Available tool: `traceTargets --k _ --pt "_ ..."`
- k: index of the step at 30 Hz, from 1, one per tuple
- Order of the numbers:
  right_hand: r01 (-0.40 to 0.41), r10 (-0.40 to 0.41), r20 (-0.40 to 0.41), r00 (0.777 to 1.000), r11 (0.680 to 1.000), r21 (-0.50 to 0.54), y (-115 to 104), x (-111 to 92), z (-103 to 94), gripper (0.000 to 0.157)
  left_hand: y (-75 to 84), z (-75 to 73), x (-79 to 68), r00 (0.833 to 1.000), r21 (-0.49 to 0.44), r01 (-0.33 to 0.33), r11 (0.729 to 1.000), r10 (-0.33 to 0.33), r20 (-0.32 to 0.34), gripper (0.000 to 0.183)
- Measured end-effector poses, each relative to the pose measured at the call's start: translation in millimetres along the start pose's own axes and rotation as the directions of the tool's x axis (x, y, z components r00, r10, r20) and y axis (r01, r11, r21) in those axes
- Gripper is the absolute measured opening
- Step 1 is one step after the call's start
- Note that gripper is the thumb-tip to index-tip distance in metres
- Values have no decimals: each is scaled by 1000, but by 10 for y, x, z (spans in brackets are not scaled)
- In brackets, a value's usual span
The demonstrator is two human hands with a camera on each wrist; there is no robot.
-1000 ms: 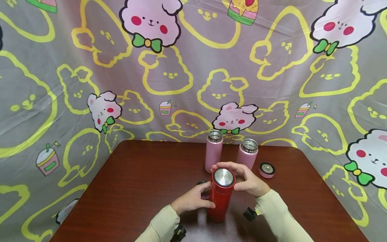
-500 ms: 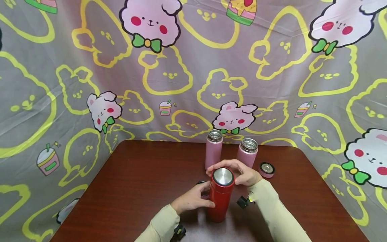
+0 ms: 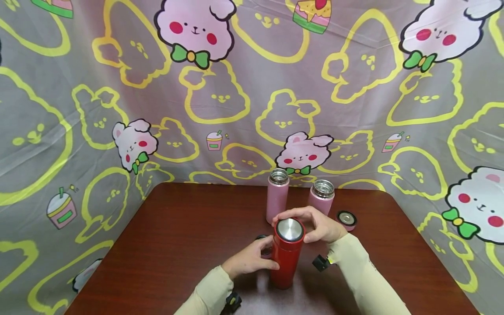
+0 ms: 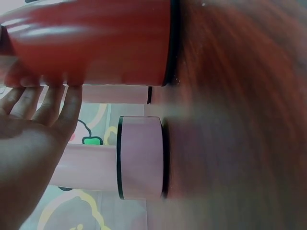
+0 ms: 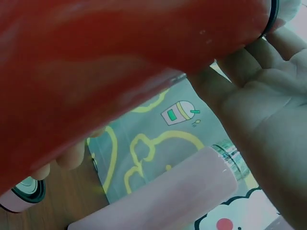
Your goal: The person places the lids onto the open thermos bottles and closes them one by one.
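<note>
From the head view, the red bottle (image 3: 286, 262) stands up on the surface (image 3: 177, 227), in front of two pink bottles (image 3: 277, 201). Your left hand (image 3: 249, 260) grips its side, and your right hand (image 3: 326, 226) holds round its red lid (image 3: 290, 230). It looks hard, smooth and shiny. I'd guess it's a bit heavy, won't squash, and could slip. Its round side and the lid's edge seem good places to hold. Since a second ago, your right wrist has come up a little, but the bottle hasn't really moved.

In the left wrist view, your fingers touch the bottle's side. Its bottom looks close to the surface, near a pink lid (image 4: 141, 157).

In the right wrist view, your fingers reach behind the bottle's top end.
</note>
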State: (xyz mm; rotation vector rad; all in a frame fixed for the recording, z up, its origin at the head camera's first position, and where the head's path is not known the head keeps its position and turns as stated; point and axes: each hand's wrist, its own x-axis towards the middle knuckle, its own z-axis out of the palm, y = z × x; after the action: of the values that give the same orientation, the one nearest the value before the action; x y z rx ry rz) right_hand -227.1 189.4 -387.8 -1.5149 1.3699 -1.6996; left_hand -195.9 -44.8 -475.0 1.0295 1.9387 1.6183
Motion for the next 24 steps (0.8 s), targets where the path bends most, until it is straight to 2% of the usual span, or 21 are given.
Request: traceTargets --k 6,15,17,20,24 --pt "-41 34 -100 994 997 -67 -59 -69 81 60 7 6 -4 1000 -10 9 1000 -9 -1 56" --pt "-104 54 -233 971 972 -208 -154 -108 226 59 49 16 -1 997 -23 71 997 -72 -22 57" --pt "-98 43 -240 970 969 -226 -161 -113 246 60 54 20 -7 998 -33 66 997 -66 -19 56" --pt "-99 41 -239 970 967 -234 -166 -117 244 60 145 26 -27 998 -38 53 998 -54 -15 54" --pt "-59 32 -171 985 986 -154 -140 -119 181 59 279 28 -51 1000 -34 21 999 -21 -8 53"
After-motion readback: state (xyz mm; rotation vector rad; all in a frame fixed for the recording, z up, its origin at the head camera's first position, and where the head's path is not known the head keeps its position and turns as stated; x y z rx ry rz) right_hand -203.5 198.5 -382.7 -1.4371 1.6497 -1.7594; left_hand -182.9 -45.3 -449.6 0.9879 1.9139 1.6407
